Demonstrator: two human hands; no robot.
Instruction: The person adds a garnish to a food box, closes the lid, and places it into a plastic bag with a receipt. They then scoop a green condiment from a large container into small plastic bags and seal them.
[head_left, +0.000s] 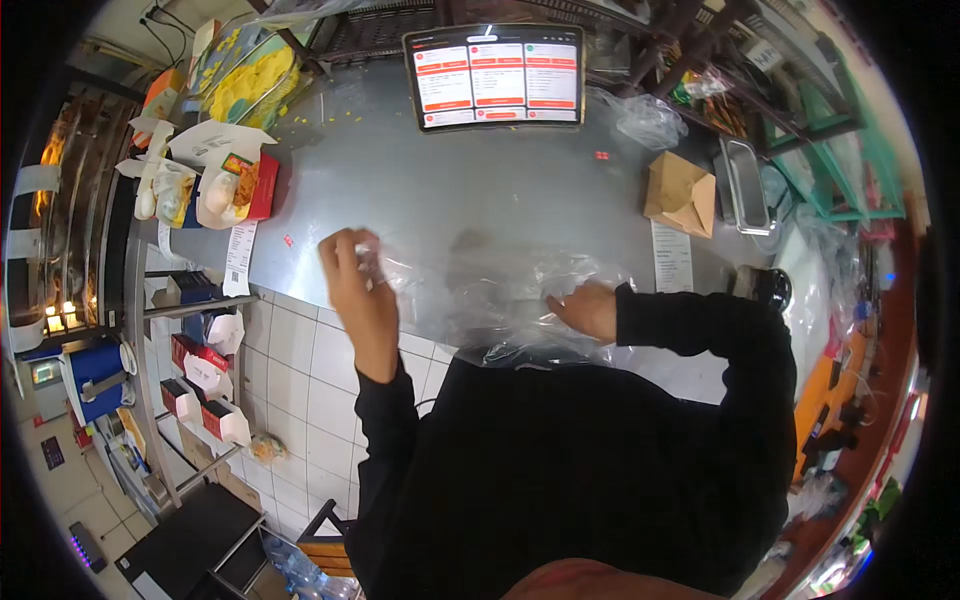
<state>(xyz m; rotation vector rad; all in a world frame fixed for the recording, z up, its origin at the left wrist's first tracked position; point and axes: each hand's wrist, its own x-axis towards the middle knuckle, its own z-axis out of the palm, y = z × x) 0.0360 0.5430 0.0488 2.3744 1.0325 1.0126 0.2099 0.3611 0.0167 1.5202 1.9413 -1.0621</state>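
A clear plastic bag (505,300) lies spread along the near edge of the steel table, crumpled and partly see-through. My left hand (362,290) is raised at the bag's left end, its fingers curled around a bit of the clear plastic; the fingertips are slightly blurred. On the bag's right part, my right hand (588,312) rests with its fingers drawn together on the film, gripping it. Whether anything is inside the bag cannot be made out.
Opened food boxes (262,188) stand at the left over a printed receipt (238,260). A brown paper bag (680,193) sits at the right on another receipt (672,258), beside a metal tray (744,185). A tablet (497,80) stands at the back.
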